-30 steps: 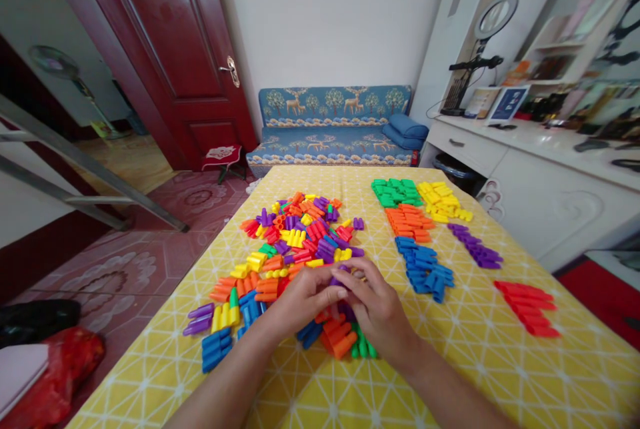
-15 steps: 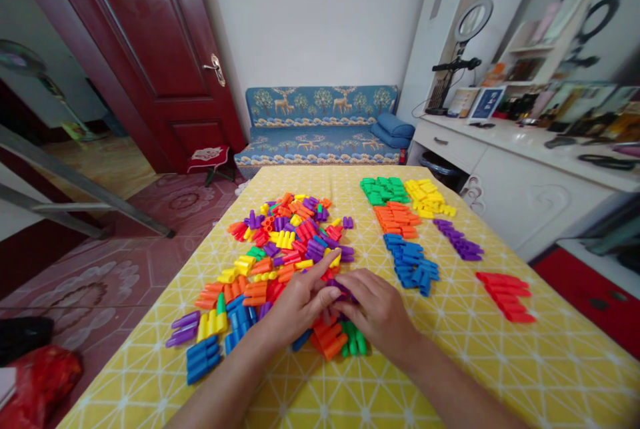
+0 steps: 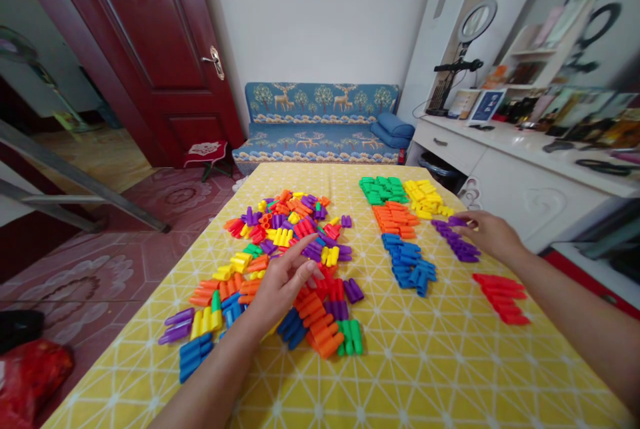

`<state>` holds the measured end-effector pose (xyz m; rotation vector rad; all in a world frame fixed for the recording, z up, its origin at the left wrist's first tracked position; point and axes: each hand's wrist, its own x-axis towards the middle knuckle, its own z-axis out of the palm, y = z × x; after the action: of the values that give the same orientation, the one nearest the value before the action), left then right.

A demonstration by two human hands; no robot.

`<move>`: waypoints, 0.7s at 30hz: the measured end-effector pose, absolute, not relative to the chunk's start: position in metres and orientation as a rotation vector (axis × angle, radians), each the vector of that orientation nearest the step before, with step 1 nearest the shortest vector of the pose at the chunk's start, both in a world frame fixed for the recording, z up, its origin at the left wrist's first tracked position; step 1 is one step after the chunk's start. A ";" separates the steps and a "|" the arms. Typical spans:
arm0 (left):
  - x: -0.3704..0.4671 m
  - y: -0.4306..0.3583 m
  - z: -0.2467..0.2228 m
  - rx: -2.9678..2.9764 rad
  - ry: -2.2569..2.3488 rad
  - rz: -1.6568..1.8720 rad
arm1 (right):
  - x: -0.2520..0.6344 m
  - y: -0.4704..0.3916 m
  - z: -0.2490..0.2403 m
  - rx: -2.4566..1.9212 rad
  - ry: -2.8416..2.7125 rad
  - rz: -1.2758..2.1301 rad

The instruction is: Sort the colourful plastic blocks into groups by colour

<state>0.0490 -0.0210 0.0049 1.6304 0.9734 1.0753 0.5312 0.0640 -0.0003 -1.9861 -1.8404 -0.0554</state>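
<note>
A mixed pile of coloured plastic pieces (image 3: 280,237) lies on the left half of the yellow tablecloth (image 3: 400,376). Over its near part is my left hand (image 3: 283,282), fingers apart, holding nothing. My right hand (image 3: 477,232) pinches a purple piece (image 3: 457,221) at the far end of the purple group (image 3: 457,246). Grouped by colour nearby are green pieces (image 3: 383,190), yellow pieces (image 3: 425,198), orange pieces (image 3: 395,220), blue pieces (image 3: 409,264) and red pieces (image 3: 501,298).
Beyond the table stands a blue patterned sofa (image 3: 320,139). A white dresser (image 3: 520,169) with a ring light (image 3: 477,20) is at the right. A metal ladder (image 3: 75,206) and a small red stool (image 3: 207,151) are at the left.
My right hand has moved from the pile, beside my left hand, out to the purple group at the right. My left hand has shifted slightly left, and its fingers are spread.
</note>
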 end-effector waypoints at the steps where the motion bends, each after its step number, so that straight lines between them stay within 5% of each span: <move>1: 0.048 -0.020 0.003 1.641 0.994 1.080 | 0.535 0.069 -0.001 -2.005 -1.881 -0.042; 21: 0.044 -0.016 0.003 1.742 1.115 1.124 | 0.517 0.087 0.001 -1.897 -2.091 -0.014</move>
<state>0.0444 -0.0157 0.0030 1.7416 1.1150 1.1241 0.5169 0.0868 0.0014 -1.8973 -2.0914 -0.0138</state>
